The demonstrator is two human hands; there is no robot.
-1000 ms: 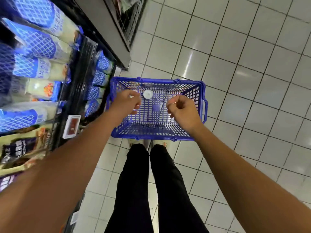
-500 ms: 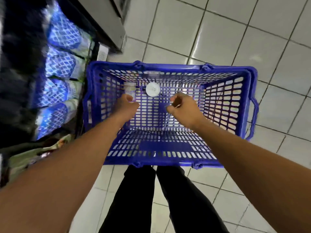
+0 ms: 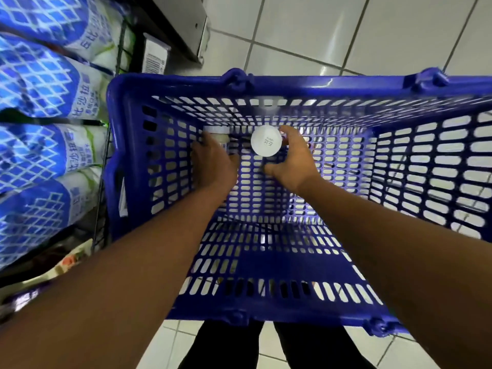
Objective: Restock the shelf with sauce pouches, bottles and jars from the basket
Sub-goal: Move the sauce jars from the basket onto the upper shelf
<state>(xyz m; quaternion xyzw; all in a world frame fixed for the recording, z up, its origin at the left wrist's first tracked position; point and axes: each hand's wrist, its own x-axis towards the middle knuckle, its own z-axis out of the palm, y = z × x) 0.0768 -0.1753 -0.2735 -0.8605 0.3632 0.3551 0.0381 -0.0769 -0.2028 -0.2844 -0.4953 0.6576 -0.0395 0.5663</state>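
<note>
Hands deeper in basket [image 3: 319,85], left hand [image 3: 215,163] gripping left jar [image 3: 217,133], right hand [image 3: 292,161] gripping white-lidded jar [image 3: 266,141]

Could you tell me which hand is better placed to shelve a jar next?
Probably the left: left hand grips the lying jar by the basket wall nearest the shelf; right hand curls round the upright jar, farther away.

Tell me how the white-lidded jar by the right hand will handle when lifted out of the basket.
The white-lidded jar stands upright, so it should lift without rolling. It looks rigid, not floppy; the right hand curls its fingers round it below the lid. On the slotted basket floor it might tip if nudged.
</note>
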